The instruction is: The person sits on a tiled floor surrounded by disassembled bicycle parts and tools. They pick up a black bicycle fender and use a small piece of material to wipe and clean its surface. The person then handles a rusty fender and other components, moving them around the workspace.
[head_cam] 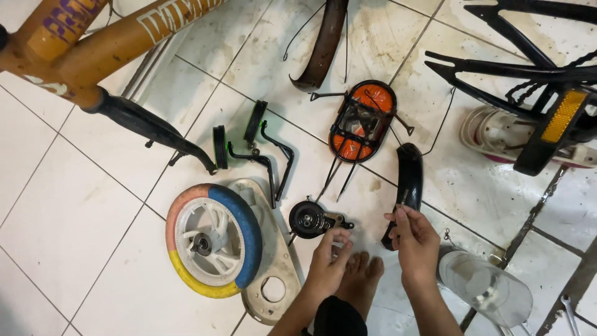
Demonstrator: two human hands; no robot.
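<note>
Just right of the round black drum-shaped hub part (308, 219), the left hand (328, 260) pinches empty fingertips, while the right hand (415, 241) clamps a thin metal rod (403, 200).

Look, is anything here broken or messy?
Yes. The small multicoloured wheel lies flat, off any bike, and the pair of training wheels and black mudguards are scattered loose on the stained white tiles. A clear plastic bottle lies tipped over.
</note>
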